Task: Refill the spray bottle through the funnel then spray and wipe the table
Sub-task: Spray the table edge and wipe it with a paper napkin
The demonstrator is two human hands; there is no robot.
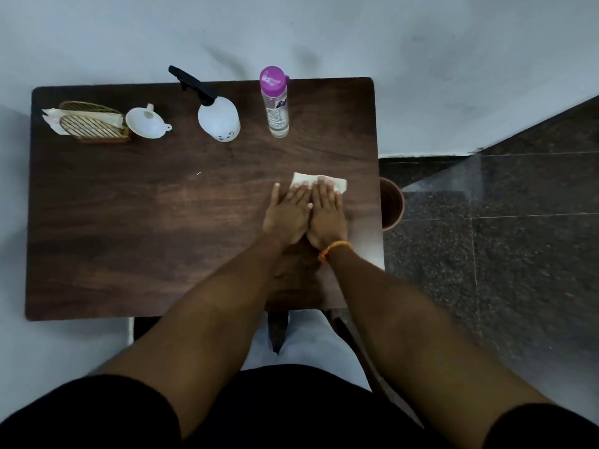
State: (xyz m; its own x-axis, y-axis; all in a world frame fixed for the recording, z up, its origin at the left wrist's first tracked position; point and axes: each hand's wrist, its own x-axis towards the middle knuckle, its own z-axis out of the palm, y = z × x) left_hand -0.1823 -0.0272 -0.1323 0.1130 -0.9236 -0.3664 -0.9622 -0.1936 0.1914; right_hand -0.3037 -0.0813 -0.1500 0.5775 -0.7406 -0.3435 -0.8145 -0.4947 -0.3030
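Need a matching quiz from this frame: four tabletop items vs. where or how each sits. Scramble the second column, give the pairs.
Things:
1. white plastic funnel
2. white spray bottle with black trigger
3. clear water bottle with purple cap
4. white paper napkin

Places or states:
A. flat under the fingertips of both hands
B. far edge, nearest the table's right side
C. beside the gold wire napkin holder
D. between the funnel and the clear bottle

Pairs: 1-C, 2-D, 3-B, 4-A

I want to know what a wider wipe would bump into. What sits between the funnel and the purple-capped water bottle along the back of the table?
The head view shows only the white spray bottle between the funnel and the water bottle, standing apart from both.
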